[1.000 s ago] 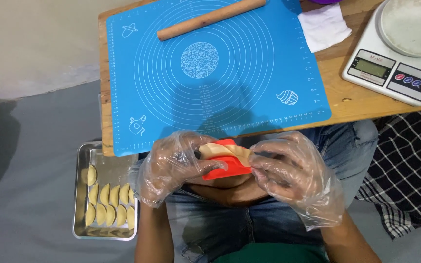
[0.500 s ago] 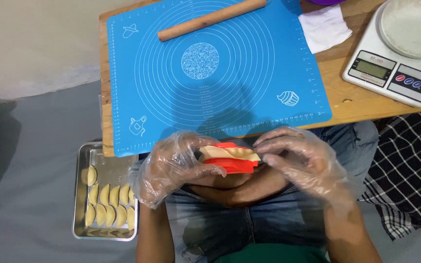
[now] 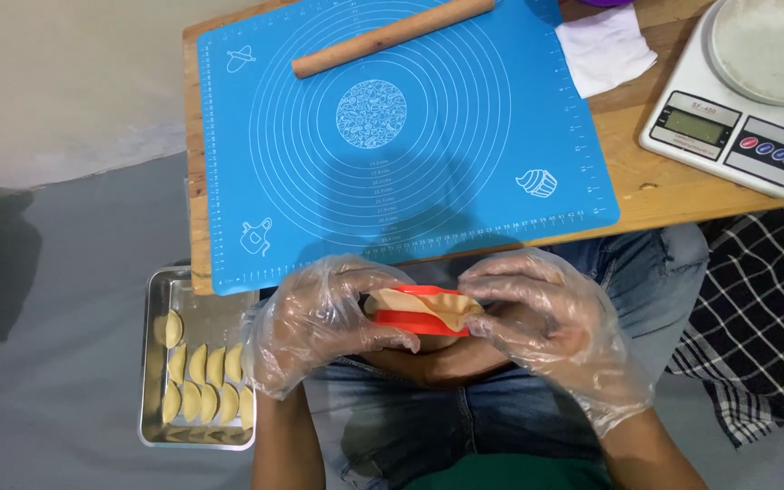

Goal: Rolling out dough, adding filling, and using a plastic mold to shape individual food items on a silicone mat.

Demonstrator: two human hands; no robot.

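Grey floor lies under a wooden tabletop that carries a blue mat; the mat is the landmark; on its far edge rests a wooden rolling pin; right of the mat sit a white cloth and, further right, a white scale; below the mat's near-left corner a steel tray holds rows of pale folded dumplings. Just beyond the mat's near edge, over the person's lap, is a red press, round and flat, with a thin tan dough sheet draped on top. Both hands wear clear plastic gloves; the left hand grips the press's left side, fingers curled around it; the right hand closes on its right side, fingertips pinching the dough's edge.
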